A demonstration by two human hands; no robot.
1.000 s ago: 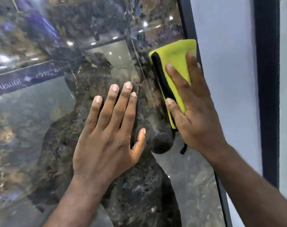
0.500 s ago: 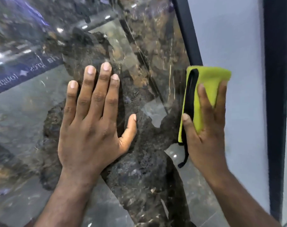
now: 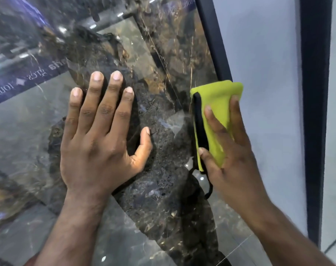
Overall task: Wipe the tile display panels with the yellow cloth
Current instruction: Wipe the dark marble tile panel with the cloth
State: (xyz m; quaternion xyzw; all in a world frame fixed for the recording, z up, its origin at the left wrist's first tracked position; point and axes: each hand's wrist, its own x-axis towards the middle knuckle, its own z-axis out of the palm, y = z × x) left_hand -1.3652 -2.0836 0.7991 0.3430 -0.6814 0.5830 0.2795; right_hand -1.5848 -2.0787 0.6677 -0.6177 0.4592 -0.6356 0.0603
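Since 1 s ago the cloth (image 3: 219,112) is travelling down and toward 3 o'clk. Back then it was lying higher up, wholly on the dark panel (image 3: 163,189) and just touching the frame (image 3: 211,45). Half a sec ago it was mostly over on the pale panel (image 3: 268,93). Now it is edging back toward 9 o'clk, covering the frame w/ its black-trimmed side on the dark tile.

Prob. meaning: the R hand (image 3: 234,160) is working the panel's edge strip back and forth across the frame, w/ the task mid-way and most of the dark face not being touched in this stroke.

R hand is pressing the cloth flat, fingers straight and a bit fanned, thumb lying along the black trim. L hand (image 3: 105,135) is staying put at 9 o'clk of the cloth, well apart from it, palm flat on the dark panel w/ fingers straight and close, thumb out.

- **Around:** a 2nd dark upright (image 3: 315,112) is standing at 3 o'clk past the pale panel. The cloth's black loop (image 3: 209,189) is dangling at its 6 o'clk end.
- **In the way:** the L hand is covering tile that needs wiping and is likely leaving prints. The frame is prob. a ridge for the cloth to ride over. Reflections of lights and a banner are making smears hard to judge.
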